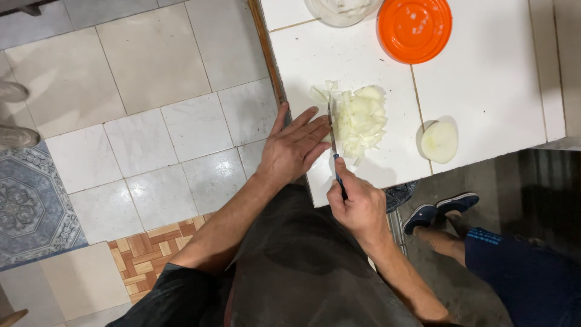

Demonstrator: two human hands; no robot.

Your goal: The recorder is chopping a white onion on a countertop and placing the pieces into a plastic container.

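I am in the middle of chopping an onion on the white tiled counter (484, 85), and the pile of chopped onion (358, 124) lies just past my fingertips, at 12 o'clock from my body. My right hand (358, 206) is closed in a fist around the handle of a knife (334, 145), thumb on top, with the thin blade running away from me into the near left edge of the pile. My left hand (295, 148) lies flat with its fingers pressed together, the tips resting by the blade at 9 o'clock of the pile and steadying the pieces. 1 peeled onion half (440, 142) sits uncut, cut side down, at 3 o'clock of the pile and well apart from it. An orange lid (414, 27) and a clear bowl (342, 11) stand at 12 o'clock, at the far edge. As I judge it, the next cut calls for keeping my left fingertips clear of the edge while I gather the loose pieces under the blade
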